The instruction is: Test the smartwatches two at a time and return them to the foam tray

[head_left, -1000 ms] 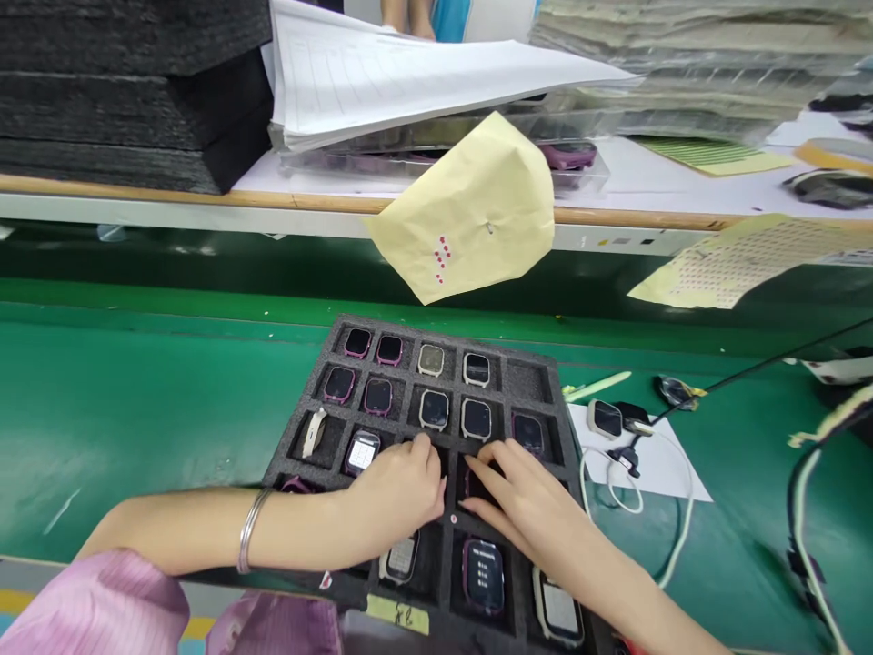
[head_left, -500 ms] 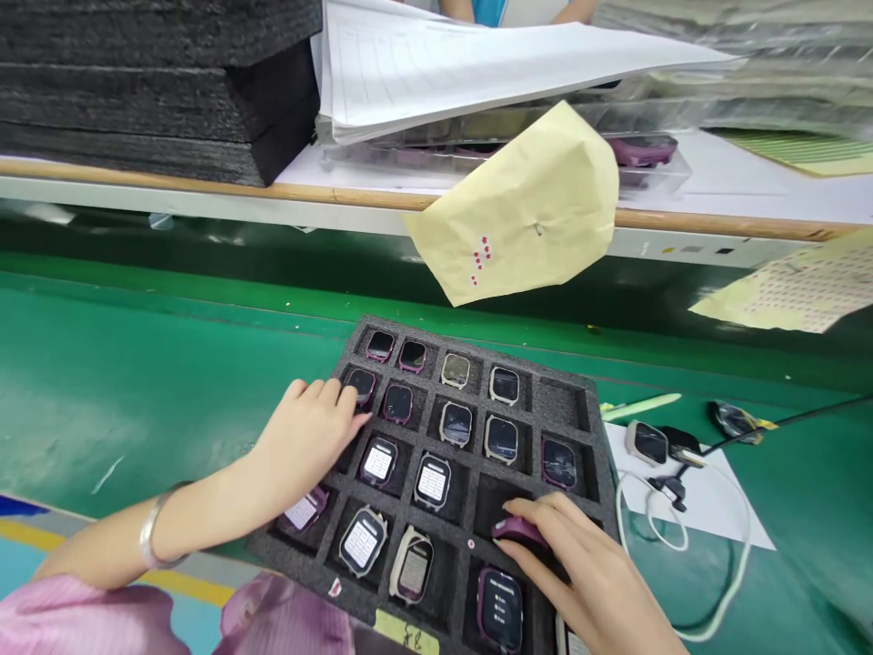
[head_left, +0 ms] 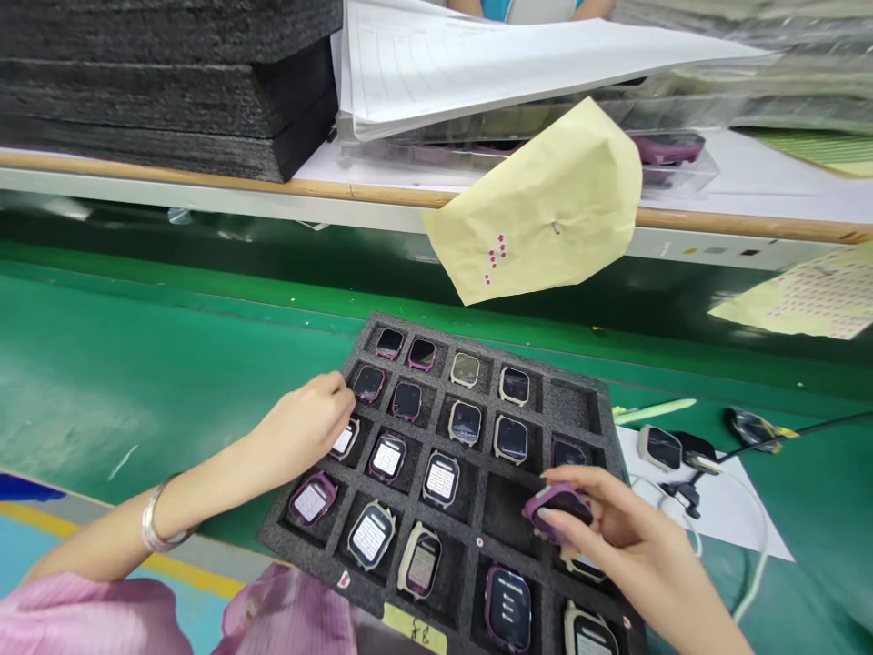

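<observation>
A black foam tray (head_left: 470, 543) with square pockets lies on the green bench, holding several smartwatch bodies without straps, some purple-framed and some beige-framed. Several screens are lit with white lists; those in the back rows are dark. My right hand (head_left: 614, 537) pinches a purple smartwatch body (head_left: 556, 509) between thumb and fingers, raised above the tray beside a vacant pocket (head_left: 506, 505). At the tray's left edge my left hand (head_left: 320, 418) has its fingers curled against the foam, next to a purple watch (head_left: 369, 384). Its fingertips are partly hidden.
Right of the tray, a beige watch (head_left: 660, 448) lies on white paper (head_left: 743, 505) with a white cable. A green pen (head_left: 658, 411) lies behind it. Black foam trays (head_left: 136, 100) are stacked on the shelf, where a yellow paper (head_left: 546, 209) hangs down. A person sits beyond.
My right hand has lifted the purple watch body out of its pocket and moved right, tilting its face upward. My left hand has shifted slightly down along the tray edge, its fingers more curled.
</observation>
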Demonstrator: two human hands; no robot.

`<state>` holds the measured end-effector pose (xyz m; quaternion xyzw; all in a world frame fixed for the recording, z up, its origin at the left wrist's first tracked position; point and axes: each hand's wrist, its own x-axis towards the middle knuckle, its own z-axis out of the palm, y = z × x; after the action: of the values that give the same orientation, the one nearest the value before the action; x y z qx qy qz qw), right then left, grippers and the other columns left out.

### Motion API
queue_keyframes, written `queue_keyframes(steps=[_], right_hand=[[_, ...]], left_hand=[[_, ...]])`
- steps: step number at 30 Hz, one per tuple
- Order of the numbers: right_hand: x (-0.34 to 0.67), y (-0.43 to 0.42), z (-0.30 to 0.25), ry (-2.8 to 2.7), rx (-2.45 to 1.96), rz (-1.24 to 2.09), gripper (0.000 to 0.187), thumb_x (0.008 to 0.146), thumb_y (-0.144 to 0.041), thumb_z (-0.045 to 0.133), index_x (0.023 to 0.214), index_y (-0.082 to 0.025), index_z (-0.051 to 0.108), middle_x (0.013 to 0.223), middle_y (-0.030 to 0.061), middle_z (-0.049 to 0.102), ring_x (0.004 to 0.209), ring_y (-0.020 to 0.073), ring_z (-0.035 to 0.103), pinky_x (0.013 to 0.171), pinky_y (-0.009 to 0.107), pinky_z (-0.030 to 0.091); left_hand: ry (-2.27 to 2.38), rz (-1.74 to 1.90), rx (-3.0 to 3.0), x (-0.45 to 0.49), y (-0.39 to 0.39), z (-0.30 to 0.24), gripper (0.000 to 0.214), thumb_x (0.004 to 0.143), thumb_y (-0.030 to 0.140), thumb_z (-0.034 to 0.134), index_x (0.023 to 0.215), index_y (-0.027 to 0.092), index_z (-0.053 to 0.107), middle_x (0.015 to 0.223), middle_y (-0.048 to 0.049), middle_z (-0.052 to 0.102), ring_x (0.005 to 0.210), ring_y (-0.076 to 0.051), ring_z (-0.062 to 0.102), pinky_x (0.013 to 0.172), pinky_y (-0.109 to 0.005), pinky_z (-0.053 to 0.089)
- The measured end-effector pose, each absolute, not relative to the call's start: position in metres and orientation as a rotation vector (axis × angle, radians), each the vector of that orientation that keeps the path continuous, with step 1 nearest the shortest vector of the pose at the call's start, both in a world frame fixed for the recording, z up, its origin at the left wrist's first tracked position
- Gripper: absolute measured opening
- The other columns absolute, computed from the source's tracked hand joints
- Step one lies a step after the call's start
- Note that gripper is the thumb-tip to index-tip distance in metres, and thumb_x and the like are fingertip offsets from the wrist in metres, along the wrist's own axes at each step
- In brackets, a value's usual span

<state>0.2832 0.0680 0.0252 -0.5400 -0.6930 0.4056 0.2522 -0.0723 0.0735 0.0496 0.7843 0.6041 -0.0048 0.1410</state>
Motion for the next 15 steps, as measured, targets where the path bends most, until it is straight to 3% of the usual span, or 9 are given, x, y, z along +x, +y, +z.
queue_keyframes(steps=[3, 5, 8, 11, 13, 15], right_hand=[[0.282, 0.076, 0.033, -1.726, -1.434, 1.236, 0.031, 0.083, -0.052, 0.067, 0.098, -0.024, 0.067, 0.084, 0.0067, 0.072, 0.072, 0.0246, 0.068, 0.061, 0.032, 0.058], [0.279, 0.080, 0.038, -1.666, -1.438, 1.307, 0.032, 0.086, -0.052, 0.062, 0.100, -0.023, 0.068, 0.081, 0.0075, 0.073, 0.077, 0.0255, 0.068, 0.067, 0.033, 0.058], [0.271, 0.083, 0.043, -1.592, -1.442, 1.459, 0.038, 0.091, -0.051, 0.056, 0.115, -0.022, 0.063, 0.076, 0.0062, 0.071, 0.068, 0.0222, 0.066, 0.058, 0.031, 0.057], [0.262, 0.085, 0.046, -1.537, -1.329, 1.617, 0.045, 0.093, -0.049, 0.054, 0.130, -0.024, 0.048, 0.081, 0.0051, 0.068, 0.067, 0.0214, 0.068, 0.050, 0.028, 0.055], [0.257, 0.087, 0.046, -1.484, -1.286, 1.692, 0.046, 0.094, -0.048, 0.054, 0.132, -0.025, 0.042, 0.084, 0.0045, 0.067, 0.058, 0.0195, 0.067, 0.042, 0.025, 0.051], [0.252, 0.090, 0.046, -1.444, -1.291, 1.701, 0.038, 0.093, -0.046, 0.056, 0.123, -0.025, 0.045, 0.086, 0.0045, 0.067, 0.045, 0.0132, 0.060, 0.034, 0.020, 0.042]], left_hand=[[1.977, -0.005, 2.382, -0.066, 0.091, 0.049, 0.032, 0.098, 0.019, 0.030, 0.089, 0.013, 0.060, 0.090, -0.0132, 0.061, 0.090, -0.028, 0.058, 0.080, -0.040, 0.048], [1.973, -0.008, 2.361, -0.061, 0.103, 0.045, 0.029, 0.099, 0.021, 0.033, 0.089, 0.013, 0.059, 0.088, -0.0119, 0.063, 0.088, -0.027, 0.060, 0.078, -0.038, 0.049], [1.972, -0.015, 2.331, -0.053, 0.110, 0.035, 0.020, 0.098, 0.023, 0.040, 0.095, 0.013, 0.057, 0.087, -0.0113, 0.065, 0.085, -0.026, 0.062, 0.071, -0.034, 0.051], [2.020, -0.016, 2.298, -0.042, 0.105, 0.026, 0.017, 0.096, 0.019, 0.042, 0.096, 0.010, 0.056, 0.089, -0.0163, 0.065, 0.088, -0.029, 0.062, 0.070, -0.036, 0.051], [2.033, 0.001, 2.277, -0.038, 0.102, 0.022, 0.017, 0.095, 0.015, 0.040, 0.093, 0.008, 0.056, 0.090, -0.0202, 0.065, 0.091, -0.033, 0.061, 0.071, -0.039, 0.050], [2.011, 0.048, 2.256, -0.039, 0.103, 0.020, 0.015, 0.095, 0.016, 0.042, 0.095, 0.008, 0.055, 0.092, -0.0212, 0.065, 0.093, -0.034, 0.060, 0.073, -0.041, 0.050]])
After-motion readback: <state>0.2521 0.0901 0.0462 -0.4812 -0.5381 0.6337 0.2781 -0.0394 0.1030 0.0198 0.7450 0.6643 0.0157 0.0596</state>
